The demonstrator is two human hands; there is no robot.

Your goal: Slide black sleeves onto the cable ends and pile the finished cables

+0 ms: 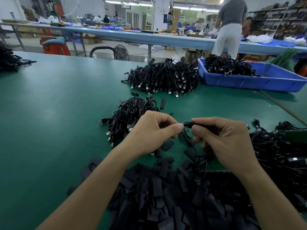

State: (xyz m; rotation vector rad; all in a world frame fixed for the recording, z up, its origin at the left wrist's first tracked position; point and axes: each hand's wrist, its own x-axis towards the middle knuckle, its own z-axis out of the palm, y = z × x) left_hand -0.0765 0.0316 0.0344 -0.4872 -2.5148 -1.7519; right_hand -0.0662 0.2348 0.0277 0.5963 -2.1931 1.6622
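Observation:
My right hand [221,140] pinches a black sleeve [197,125] with a cable end poking out of its left side. My left hand [152,131] pinches the thin black cable [187,138] just below that end, thumb tip against it. The cable hangs down in a coiled bundle between my hands. A heap of loose flat black sleeves [166,196] lies in front of me. A small pile of cables with USB plugs [127,117] lies behind my left hand. A larger cable pile [164,77] lies farther back.
A blue plastic bin [249,82] with cables stands at the back right. More tangled black cables [279,155] lie to my right. Another dark heap [8,60] sits at the far left on the green table [49,113]. A person stands at the far bench.

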